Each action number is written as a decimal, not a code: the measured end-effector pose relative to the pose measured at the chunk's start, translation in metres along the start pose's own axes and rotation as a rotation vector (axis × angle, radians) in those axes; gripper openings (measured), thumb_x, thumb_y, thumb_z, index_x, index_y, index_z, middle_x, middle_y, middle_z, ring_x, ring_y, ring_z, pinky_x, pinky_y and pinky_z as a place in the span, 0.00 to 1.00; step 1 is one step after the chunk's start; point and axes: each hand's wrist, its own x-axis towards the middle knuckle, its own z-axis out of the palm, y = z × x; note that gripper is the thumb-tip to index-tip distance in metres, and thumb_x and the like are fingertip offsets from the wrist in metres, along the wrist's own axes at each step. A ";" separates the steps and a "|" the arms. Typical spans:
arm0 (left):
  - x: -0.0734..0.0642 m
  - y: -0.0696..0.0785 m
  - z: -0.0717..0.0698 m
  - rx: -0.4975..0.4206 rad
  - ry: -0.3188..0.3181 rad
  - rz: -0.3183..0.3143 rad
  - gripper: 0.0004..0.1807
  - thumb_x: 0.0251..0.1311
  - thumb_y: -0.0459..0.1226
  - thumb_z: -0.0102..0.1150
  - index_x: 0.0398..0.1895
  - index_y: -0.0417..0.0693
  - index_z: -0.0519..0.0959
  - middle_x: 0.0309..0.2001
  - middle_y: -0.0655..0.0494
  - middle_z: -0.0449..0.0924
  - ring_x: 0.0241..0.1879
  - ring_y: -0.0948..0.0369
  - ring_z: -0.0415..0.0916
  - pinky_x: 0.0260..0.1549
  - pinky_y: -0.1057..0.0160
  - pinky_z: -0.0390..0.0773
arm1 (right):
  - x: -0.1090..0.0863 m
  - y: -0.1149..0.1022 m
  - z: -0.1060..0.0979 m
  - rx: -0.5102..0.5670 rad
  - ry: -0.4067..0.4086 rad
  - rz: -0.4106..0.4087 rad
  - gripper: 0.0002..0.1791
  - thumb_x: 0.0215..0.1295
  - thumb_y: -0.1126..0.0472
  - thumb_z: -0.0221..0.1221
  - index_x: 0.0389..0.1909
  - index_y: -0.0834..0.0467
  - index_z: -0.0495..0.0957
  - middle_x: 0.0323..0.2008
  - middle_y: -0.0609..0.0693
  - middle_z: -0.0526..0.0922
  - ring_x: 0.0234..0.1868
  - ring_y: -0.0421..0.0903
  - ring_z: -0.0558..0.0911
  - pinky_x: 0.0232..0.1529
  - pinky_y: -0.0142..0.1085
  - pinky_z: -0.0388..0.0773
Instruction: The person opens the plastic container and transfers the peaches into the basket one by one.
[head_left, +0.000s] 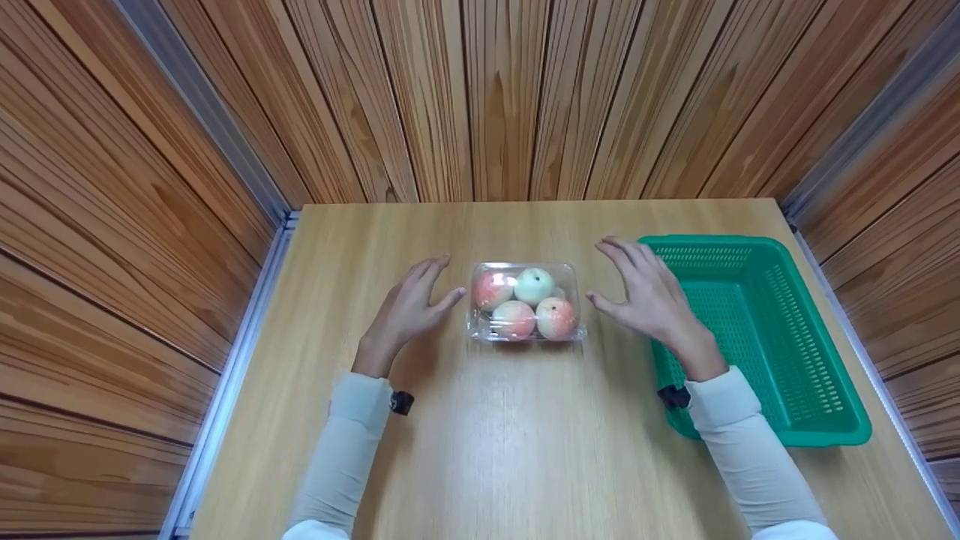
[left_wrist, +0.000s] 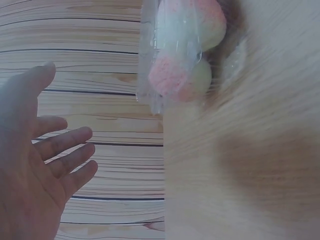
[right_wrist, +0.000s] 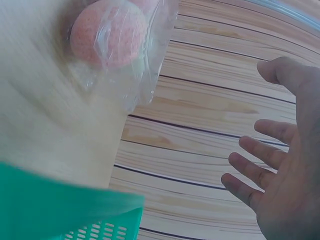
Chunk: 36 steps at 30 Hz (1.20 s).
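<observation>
A clear plastic box of several peaches lies on the table. One peach is pale green; others, such as the peach at the front right, are blushed pink. Left of the box, my left hand hovers with spread fingers, apart from it. My right hand is held on the other side, between the box and a green basket, its fingers loosely extended and holding nothing. Both wrist views show the palms, the left hand and the right hand, with a gap to the box.
The green perforated basket stands at the right of the wooden table, partly behind my right forearm. Wood-panelled walls enclose the back and sides, with a metal rail along the left edge.
</observation>
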 end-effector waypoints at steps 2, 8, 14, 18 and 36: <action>-0.001 -0.001 0.003 -0.015 -0.002 -0.013 0.42 0.75 0.64 0.53 0.84 0.56 0.60 0.82 0.48 0.62 0.82 0.47 0.59 0.78 0.40 0.63 | 0.000 -0.003 0.002 0.004 -0.008 0.001 0.44 0.65 0.45 0.71 0.77 0.58 0.67 0.75 0.59 0.70 0.72 0.62 0.70 0.70 0.63 0.71; -0.004 -0.004 0.010 -0.037 0.014 0.010 0.42 0.76 0.63 0.53 0.83 0.50 0.63 0.79 0.47 0.66 0.80 0.47 0.62 0.77 0.42 0.65 | -0.002 -0.010 0.006 0.014 -0.013 -0.017 0.43 0.64 0.48 0.71 0.77 0.58 0.67 0.75 0.59 0.70 0.73 0.61 0.70 0.70 0.63 0.70; -0.007 -0.008 0.016 -0.055 0.024 0.021 0.41 0.76 0.62 0.53 0.82 0.50 0.63 0.78 0.48 0.69 0.79 0.47 0.65 0.77 0.43 0.67 | -0.003 -0.017 0.009 0.024 -0.042 -0.003 0.43 0.66 0.46 0.69 0.78 0.56 0.67 0.77 0.58 0.69 0.75 0.60 0.68 0.74 0.62 0.67; -0.010 -0.010 0.021 -0.067 0.019 0.003 0.41 0.76 0.61 0.54 0.83 0.51 0.63 0.78 0.48 0.68 0.79 0.47 0.64 0.76 0.43 0.67 | -0.003 -0.021 0.012 0.037 -0.057 -0.001 0.43 0.67 0.46 0.70 0.78 0.55 0.67 0.77 0.58 0.68 0.75 0.60 0.68 0.74 0.62 0.67; -0.012 -0.016 0.047 -0.141 -0.022 -0.039 0.44 0.73 0.63 0.57 0.83 0.50 0.61 0.80 0.49 0.65 0.80 0.48 0.63 0.77 0.43 0.66 | -0.003 -0.039 0.032 0.098 -0.066 -0.037 0.40 0.66 0.47 0.70 0.76 0.54 0.70 0.76 0.56 0.70 0.74 0.59 0.70 0.74 0.61 0.68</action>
